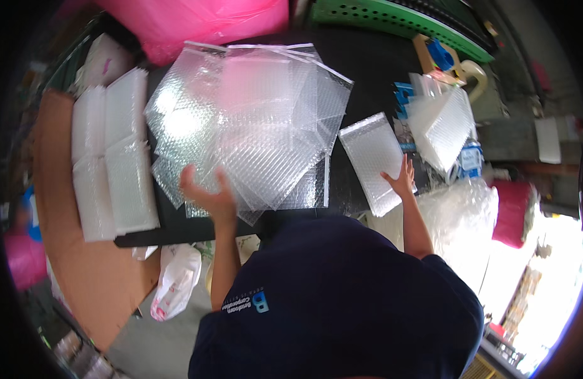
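Observation:
A wide, fanned pile of clear bubble-wrap bags [266,132] lies in the middle of the dark table. My left hand [209,197] is over the pile's near left edge, slightly blurred, its thumb and fingers apart with nothing between them. To the right of the pile lies a neat stack of bubble-wrap bags [371,158], set at a slant. My right hand [402,179] is at that stack's right edge, fingers spread; it seems to touch the edge without gripping it.
Bundled bubble-wrap bags [114,170] stand in rows at the left, by a brown board [61,189]. More bags [446,126] lie at the right near a tape roll [474,79] and a blue-and-white bottle [471,159]. A pink plastic bundle [209,22] and a green perforated crate [380,19] border the far side.

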{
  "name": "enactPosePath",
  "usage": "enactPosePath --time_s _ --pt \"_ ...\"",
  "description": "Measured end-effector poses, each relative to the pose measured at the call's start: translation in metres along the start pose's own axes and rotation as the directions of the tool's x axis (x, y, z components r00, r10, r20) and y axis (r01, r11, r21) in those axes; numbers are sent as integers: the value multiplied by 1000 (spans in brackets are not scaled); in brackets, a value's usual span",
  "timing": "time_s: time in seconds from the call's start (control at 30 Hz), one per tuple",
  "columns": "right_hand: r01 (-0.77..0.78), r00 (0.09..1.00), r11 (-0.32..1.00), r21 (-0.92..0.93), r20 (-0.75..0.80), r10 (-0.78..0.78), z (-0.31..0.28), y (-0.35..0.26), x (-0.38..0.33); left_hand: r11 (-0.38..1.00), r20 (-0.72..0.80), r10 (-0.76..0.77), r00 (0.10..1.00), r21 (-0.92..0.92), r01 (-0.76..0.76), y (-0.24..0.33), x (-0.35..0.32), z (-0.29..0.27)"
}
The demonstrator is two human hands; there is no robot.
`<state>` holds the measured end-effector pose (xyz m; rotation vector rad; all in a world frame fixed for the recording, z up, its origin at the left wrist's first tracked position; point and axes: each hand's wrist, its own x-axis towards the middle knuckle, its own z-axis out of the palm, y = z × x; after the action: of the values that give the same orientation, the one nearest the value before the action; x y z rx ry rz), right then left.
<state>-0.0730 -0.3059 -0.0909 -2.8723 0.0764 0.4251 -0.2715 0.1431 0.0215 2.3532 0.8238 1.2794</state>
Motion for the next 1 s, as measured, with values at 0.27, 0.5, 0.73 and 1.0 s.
enactPosePath --time_s 0.27,0.5,0.73,1.0 --pt "209 974 978 -18 -80 -210 -7 -33 12 790 464 -543 700 566 237 8 88 155" --pt "361 752 528 769 95 -652 1 -202 50 600 753 -332 568 -296 743 -27 61 113" --pt "118 324 55 991 14 -946 -61 -284 -10 706 474 -283 834 -485 515 81 -23 -14" --pt "-45 411 169 985 173 -895 -13 -241 -26 789 433 -316 844 -375 488 83 -91 -53"
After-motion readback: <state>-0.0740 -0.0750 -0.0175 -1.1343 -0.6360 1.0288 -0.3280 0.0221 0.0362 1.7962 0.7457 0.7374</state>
